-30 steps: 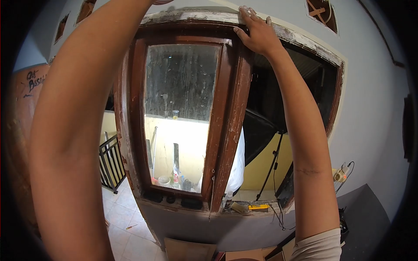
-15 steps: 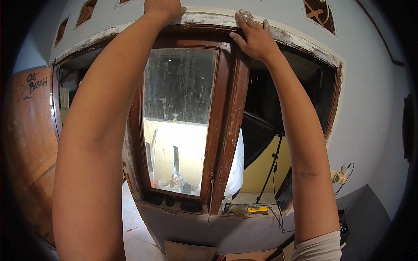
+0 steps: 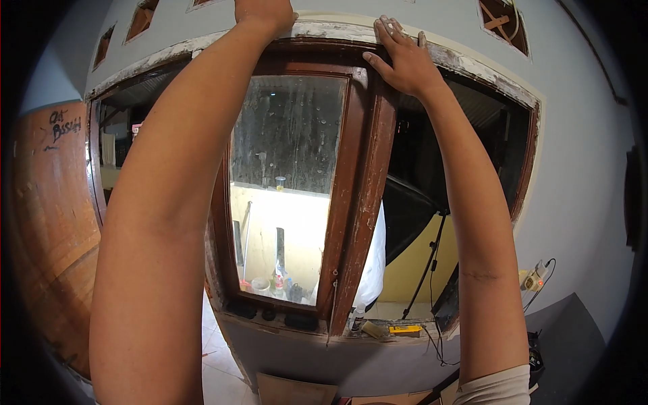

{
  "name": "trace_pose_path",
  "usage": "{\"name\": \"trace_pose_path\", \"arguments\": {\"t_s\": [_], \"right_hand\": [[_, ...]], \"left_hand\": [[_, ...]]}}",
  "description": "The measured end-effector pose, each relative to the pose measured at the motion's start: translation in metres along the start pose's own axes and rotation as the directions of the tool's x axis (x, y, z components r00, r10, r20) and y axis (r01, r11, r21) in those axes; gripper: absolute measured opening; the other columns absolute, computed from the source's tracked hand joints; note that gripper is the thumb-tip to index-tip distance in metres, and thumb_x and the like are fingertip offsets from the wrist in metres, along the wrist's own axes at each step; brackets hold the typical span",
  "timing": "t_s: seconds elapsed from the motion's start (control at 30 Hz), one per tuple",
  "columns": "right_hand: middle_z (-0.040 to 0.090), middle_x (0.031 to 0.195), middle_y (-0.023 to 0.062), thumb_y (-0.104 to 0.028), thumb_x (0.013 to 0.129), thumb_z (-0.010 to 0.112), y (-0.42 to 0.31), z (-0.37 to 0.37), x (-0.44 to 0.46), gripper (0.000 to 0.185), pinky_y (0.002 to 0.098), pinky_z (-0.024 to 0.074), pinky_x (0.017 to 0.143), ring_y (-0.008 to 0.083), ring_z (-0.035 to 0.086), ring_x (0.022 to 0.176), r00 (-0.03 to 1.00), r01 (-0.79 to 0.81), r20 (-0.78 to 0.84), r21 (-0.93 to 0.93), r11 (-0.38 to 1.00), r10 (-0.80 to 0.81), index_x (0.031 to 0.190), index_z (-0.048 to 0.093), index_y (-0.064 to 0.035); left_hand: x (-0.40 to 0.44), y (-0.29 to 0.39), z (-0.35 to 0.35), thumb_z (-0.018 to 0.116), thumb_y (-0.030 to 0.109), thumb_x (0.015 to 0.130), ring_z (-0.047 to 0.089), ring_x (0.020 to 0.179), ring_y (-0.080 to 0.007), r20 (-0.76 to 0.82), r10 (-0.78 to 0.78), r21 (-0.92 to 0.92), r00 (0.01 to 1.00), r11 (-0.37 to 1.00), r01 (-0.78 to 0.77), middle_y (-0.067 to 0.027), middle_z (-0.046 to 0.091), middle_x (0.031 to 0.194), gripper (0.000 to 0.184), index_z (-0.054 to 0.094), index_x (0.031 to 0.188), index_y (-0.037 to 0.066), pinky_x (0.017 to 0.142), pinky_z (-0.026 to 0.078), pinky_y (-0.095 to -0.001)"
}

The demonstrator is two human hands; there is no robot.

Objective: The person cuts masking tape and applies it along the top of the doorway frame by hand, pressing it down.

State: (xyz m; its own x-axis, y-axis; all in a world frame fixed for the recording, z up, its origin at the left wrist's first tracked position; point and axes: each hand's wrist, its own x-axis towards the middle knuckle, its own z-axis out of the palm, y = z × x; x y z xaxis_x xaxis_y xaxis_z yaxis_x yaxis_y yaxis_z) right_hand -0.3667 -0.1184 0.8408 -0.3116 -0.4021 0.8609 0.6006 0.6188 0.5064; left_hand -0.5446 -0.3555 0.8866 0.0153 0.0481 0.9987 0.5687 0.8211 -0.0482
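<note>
Both arms reach up to the top of a brown wooden window frame (image 3: 378, 162). My right hand (image 3: 408, 64) lies on the frame's upper beam, fingers stretched over its white, flaking edge (image 3: 331, 30) and thumb apart, pointing left; whitish smears mark the fingers. My left hand (image 3: 264, 15) is at the same edge further left, cut off by the top of the view. Only one fingertip of it shows, and whatever it may hold is hidden. Below and between the arms is a glass pane (image 3: 290, 135) with drip marks.
On the sill lie a yellow cutter knife (image 3: 405, 330), a putty-coloured block (image 3: 372, 329) and a small bottle (image 3: 358, 315). Behind the opening stands a black light stand (image 3: 426, 270). A plugged-in adapter (image 3: 536, 277) is on the right wall, an orange-brown wooden panel (image 3: 50, 202) at left.
The whole view has shifted slightly, so the window and both arms appear a little further right. Both hands stay at about the same places on the frame's top edge.
</note>
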Motion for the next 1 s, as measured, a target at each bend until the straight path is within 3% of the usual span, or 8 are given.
{"name": "trace_pose_path", "arguments": {"t_s": [0.17, 0.4, 0.5, 0.6, 0.67, 1.0], "right_hand": [[0.037, 0.165, 0.0101, -0.063, 0.101, 0.046, 0.0, 0.002, 0.001, 0.077, 0.0649, 0.0171, 0.124, 0.0246, 0.03, 0.155, 1.0, -0.021, 0.012, 0.0, 1.0, 0.021, 0.16, 0.034, -0.0147], [0.036, 0.165, 0.0097, -0.064, 0.101, 0.046, 0.002, 0.001, 0.001, 0.078, 0.0648, 0.0167, 0.124, 0.0249, 0.03, 0.155, 1.0, -0.009, 0.014, -0.004, 1.0, 0.009, 0.16, 0.034, -0.0138], [0.035, 0.166, 0.0095, -0.064, 0.1, 0.046, 0.0, -0.001, 0.002, 0.079, 0.0646, 0.0163, 0.124, 0.0249, 0.029, 0.155, 0.999, -0.024, 0.033, 0.003, 1.0, 0.024, 0.16, 0.034, -0.0132], [0.035, 0.166, 0.0099, -0.065, 0.1, 0.046, -0.001, -0.003, 0.002, 0.08, 0.0644, 0.016, 0.124, 0.0252, 0.029, 0.155, 0.999, -0.022, 0.039, 0.001, 1.0, 0.022, 0.16, 0.035, -0.0131], [0.036, 0.165, 0.0109, -0.065, 0.099, 0.047, 0.0, -0.004, 0.002, 0.081, 0.0644, 0.0161, 0.124, 0.0256, 0.03, 0.155, 0.999, -0.024, 0.047, 0.003, 1.0, 0.024, 0.16, 0.035, -0.0127], [0.037, 0.164, 0.0146, -0.068, 0.097, 0.048, 0.0, -0.003, 0.003, 0.086, 0.0646, 0.0157, 0.124, 0.0268, 0.032, 0.154, 0.999, -0.027, 0.034, 0.031, 0.999, 0.026, 0.16, 0.035, -0.0117]], "left_hand": [[-0.004, -0.002, -0.016, 0.072, 0.049, 0.086, 0.07, 0.109, -0.0286, 0.098, -0.022, -0.042, 0.995, 0.999, 0.027, -0.0132, 0.075, 0.111, 0.045, 0.076, 0.109, 0.011, 0.101, 0.043, -0.0563], [-0.006, 0.002, -0.011, 0.071, 0.051, 0.087, 0.071, 0.104, -0.0276, 0.063, -0.023, -0.012, 0.998, 1.0, 0.024, -0.0121, 0.076, 0.109, 0.045, 0.076, 0.108, 0.011, 0.103, 0.041, -0.0572], [-0.007, 0.008, -0.018, 0.073, 0.051, 0.087, 0.071, 0.108, -0.0314, 0.112, -0.036, 0.002, 0.993, 0.999, 0.036, -0.0158, 0.075, 0.113, 0.049, 0.076, 0.112, 0.008, 0.103, 0.046, -0.0548], [-0.007, 0.008, -0.014, 0.067, 0.04, 0.093, 0.072, 0.104, -0.0322, 0.158, -0.029, 0.007, 0.987, 1.0, 0.028, -0.0117, 0.076, 0.108, 0.04, 0.072, 0.12, 0.011, 0.107, 0.037, -0.0577], [-0.005, 0.005, -0.01, 0.066, 0.052, 0.094, 0.074, 0.102, -0.0346, 0.127, -0.022, -0.008, 0.992, 1.0, 0.024, -0.0134, 0.076, 0.11, 0.048, 0.073, 0.118, 0.011, 0.109, 0.035, -0.0626], [-0.004, 0.007, -0.009, 0.068, 0.051, 0.093, 0.073, 0.102, -0.0332, 0.129, -0.034, -0.009, 0.991, 0.999, 0.036, -0.0129, 0.076, 0.108, 0.047, 0.073, 0.119, 0.012, 0.108, 0.036, -0.0603]]}}
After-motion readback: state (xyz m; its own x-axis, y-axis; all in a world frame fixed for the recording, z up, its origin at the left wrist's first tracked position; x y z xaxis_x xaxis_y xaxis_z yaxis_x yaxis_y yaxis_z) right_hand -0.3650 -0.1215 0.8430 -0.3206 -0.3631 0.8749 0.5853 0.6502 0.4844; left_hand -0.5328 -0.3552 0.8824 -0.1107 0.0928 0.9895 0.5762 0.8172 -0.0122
